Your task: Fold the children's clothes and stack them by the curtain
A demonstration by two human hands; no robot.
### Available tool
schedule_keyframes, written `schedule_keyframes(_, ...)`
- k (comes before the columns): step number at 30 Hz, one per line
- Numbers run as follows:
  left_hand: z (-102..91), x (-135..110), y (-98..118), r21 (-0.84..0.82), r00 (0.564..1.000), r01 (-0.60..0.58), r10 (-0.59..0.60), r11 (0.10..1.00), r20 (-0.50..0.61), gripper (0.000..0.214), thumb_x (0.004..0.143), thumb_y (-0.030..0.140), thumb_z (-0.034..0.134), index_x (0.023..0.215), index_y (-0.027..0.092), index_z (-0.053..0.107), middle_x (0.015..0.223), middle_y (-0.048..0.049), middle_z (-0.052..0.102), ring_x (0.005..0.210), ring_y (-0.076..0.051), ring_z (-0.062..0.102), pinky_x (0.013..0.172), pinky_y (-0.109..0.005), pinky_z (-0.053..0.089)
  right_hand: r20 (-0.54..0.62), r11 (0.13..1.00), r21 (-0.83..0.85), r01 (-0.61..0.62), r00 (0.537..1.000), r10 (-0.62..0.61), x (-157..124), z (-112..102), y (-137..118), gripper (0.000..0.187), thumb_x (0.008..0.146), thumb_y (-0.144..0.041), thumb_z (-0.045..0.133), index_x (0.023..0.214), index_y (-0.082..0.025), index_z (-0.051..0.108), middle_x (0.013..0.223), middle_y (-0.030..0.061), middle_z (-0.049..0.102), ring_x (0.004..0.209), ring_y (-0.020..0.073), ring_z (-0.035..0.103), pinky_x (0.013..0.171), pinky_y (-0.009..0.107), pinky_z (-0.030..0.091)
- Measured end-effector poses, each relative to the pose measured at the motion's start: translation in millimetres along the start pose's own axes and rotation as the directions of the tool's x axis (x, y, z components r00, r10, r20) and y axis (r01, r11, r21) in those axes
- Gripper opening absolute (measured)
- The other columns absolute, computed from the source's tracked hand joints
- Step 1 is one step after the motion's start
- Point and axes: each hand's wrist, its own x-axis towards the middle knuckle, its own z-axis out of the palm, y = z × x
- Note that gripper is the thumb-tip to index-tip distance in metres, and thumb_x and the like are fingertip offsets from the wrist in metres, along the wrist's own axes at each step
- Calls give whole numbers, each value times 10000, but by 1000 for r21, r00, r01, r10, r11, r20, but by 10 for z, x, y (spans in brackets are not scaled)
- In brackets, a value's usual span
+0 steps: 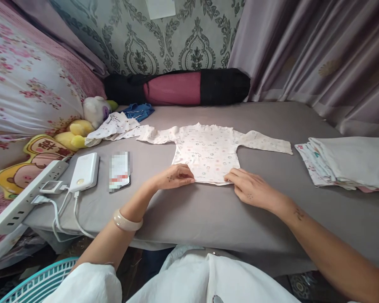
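Note:
A small white long-sleeved baby shirt (206,147) with a pale print lies flat, its sleeves stretched out to both sides and its hem toward me. My left hand (176,176) pinches the hem near its left corner, thumb and fingertips together. At the right corner of the hem, my right hand (251,185) has its fingers bent over the cloth edge, with the thumb mostly hidden beneath. Both hands rest low at the table surface, and the shirt's collar end points away from me.
Folded clothes (350,162) are stacked at the right. On the left are a phone (120,170), a white power bank (85,170), a power strip (28,198) with cables, plush toys (78,130) and crumpled clothes (115,126). A long black-and-red bag (177,88) lies along the wall.

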Motion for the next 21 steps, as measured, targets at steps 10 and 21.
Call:
schedule_keyframes(10, 17, 525, -70, 168, 996, 22, -7, 985, -93, 379, 941, 393, 470, 674, 163, 609, 688, -34, 599, 639, -131, 524, 599, -248, 394, 224, 737, 597, -319, 947, 228, 178, -339, 815, 318, 836, -450, 576, 961, -185, 698, 864, 55, 712, 787, 200, 648, 701, 286, 470)
schedule_keyframes(21, 252, 1231, -395, 401, 981, -93, 152, 911, -117, 366, 931, 284, 488, 1267, 161, 562, 1374, -148, 569, 1301, -259, 510, 1093, -394, 409, -305, 297, 343, -891, 193, 933, 468, -58, 1784, 415, 869, -197, 497, 1251, -97, 624, 1322, 236, 570, 1284, 369, 487, 1031, 510, 397)
